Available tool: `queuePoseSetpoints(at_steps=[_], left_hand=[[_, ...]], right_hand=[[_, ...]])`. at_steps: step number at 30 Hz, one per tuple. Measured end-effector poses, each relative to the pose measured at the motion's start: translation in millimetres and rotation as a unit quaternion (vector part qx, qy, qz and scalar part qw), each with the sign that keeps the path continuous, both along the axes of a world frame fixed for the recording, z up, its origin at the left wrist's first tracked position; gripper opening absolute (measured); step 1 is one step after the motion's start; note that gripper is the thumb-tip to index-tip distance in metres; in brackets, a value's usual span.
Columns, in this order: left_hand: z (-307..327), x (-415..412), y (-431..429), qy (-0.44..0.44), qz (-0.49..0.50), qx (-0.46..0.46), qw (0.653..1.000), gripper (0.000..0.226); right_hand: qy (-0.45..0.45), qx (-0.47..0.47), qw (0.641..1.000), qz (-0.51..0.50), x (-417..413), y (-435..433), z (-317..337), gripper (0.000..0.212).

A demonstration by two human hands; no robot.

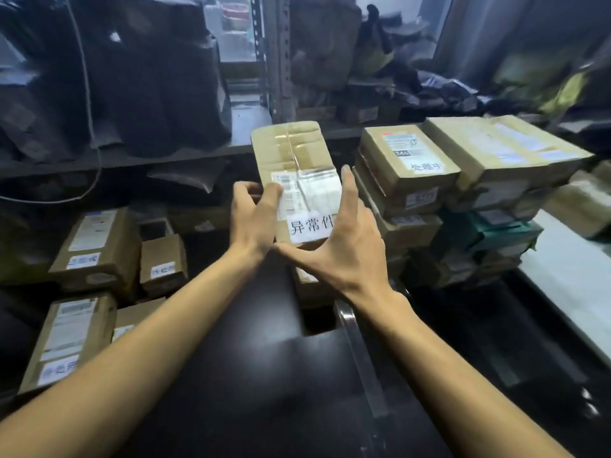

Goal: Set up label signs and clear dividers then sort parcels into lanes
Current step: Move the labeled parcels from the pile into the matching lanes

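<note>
A cardboard parcel (294, 160) with clear tape, a shipping label and a white tag with black Chinese characters is held up in the middle of the view. My left hand (254, 219) grips its left edge, thumb curled over the label. My right hand (344, 242) spans the near right corner, fingers straight along the right side and thumb under the near edge. A clear divider (360, 355) stands on the dark table below, running toward me. Beneath the parcel lies another box, mostly hidden.
A tall stack of labelled parcels (429, 180) stands to the right, close to my right hand. Several labelled boxes (99, 249) lie on the left. Dark bags (132, 77) and a metal shelf post (277, 61) fill the back. A white surface (575, 279) is at far right.
</note>
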State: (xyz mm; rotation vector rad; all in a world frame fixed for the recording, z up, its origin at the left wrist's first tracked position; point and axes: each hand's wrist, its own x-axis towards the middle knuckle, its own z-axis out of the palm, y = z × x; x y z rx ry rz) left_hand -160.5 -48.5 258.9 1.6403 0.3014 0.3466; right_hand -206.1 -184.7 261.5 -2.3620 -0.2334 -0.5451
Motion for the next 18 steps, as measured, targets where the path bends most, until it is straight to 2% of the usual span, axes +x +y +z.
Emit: queuePoseSetpoints(at_steps=[6,14,18], left_hand=[[38,38,-64,-0.062,-0.034,-0.030,0.997,0.021],[68,72,-181,-0.048,-0.057,-0.012,0.997,0.028],[82,73,-251,-0.050,-0.031,-0.013,0.998,0.028]], right_hand=[[-0.055,-0.011,0.998,-0.025,40,-61,33,0.137],[-0.068,-0.003,0.997,-0.038,69,-176,56,0.133],[-0.095,-0.004,0.995,-0.009,77,-246,70,0.125]])
